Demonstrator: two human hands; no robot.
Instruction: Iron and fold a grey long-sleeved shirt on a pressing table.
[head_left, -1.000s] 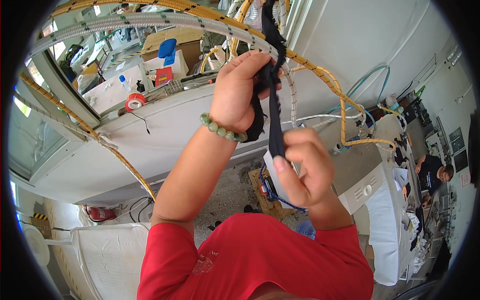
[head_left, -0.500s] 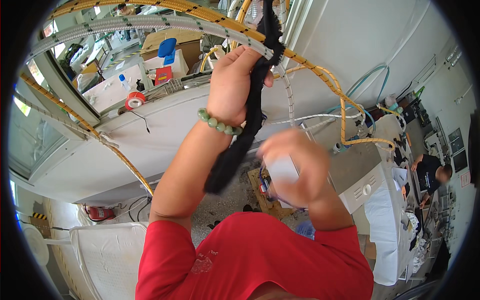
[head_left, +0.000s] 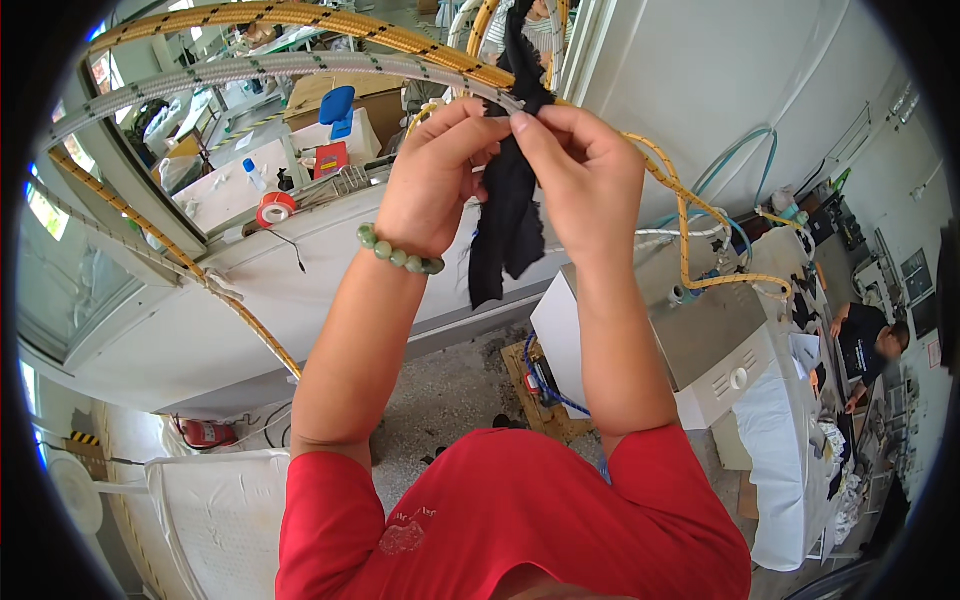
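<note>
A strip of black cloth (head_left: 506, 225) hangs down from a grey braided rope (head_left: 300, 68) that runs across the top of the view. My left hand (head_left: 432, 175), with a green bead bracelet (head_left: 397, 253) on its wrist, pinches the cloth at the rope from the left. From the right, my right hand (head_left: 578, 178) grips the same cloth with thumb and fingertips, touching the left hand. A yellow braided rope (head_left: 330, 22) runs just above the grey one.
Behind the hands a long white ledge (head_left: 180, 300) carries a red tape roll (head_left: 274, 209), small bottles and cardboard boxes (head_left: 345, 108). A white machine (head_left: 700, 340) stands at the right, with yellow and blue hoses above it. Another person (head_left: 868, 338) is bent over at the far right.
My right hand has risen from below the left hand up to the rope and now grips the cloth beside it. The cloth hangs shorter than before.
</note>
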